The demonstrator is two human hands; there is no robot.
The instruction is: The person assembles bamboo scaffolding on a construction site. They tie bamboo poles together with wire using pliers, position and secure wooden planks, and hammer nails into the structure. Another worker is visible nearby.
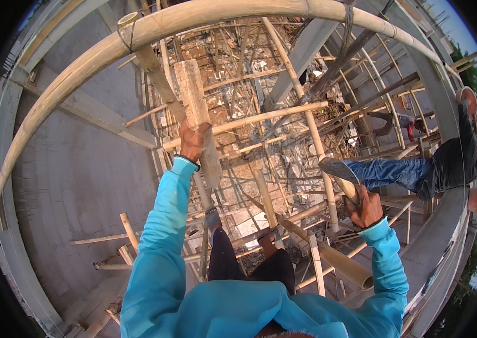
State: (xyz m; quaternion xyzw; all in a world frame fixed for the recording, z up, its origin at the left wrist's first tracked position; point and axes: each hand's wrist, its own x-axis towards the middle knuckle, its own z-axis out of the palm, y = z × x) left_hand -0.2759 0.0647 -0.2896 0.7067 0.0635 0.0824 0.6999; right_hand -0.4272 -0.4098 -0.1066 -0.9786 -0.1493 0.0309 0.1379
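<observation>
My left hand [193, 142] is closed around a rough, pale wooden board [192, 90], held lengthwise ahead of me. The board extends beyond the fist at both ends, its far end near an upright bamboo post. On the right, my right hand [366, 208] grips the light wooden handle of a machete [338, 169]. Its short, dark, broad blade points up and left, apart from the board. Behind the blade, a co-worker's jeans-clad leg [390, 172] comes close in the picture. My feet [266, 234] are on the bamboo framework below.
A thick bamboo pole [221, 14] arches across the front, tied to an upright post [154, 70]. Thinner poles criss-cross below over rubble-strewn ground [250, 186]. A grey wall [86, 169] stands left; a concrete beam [441, 242] runs right, near the co-worker. Another person [413, 124] is lower down.
</observation>
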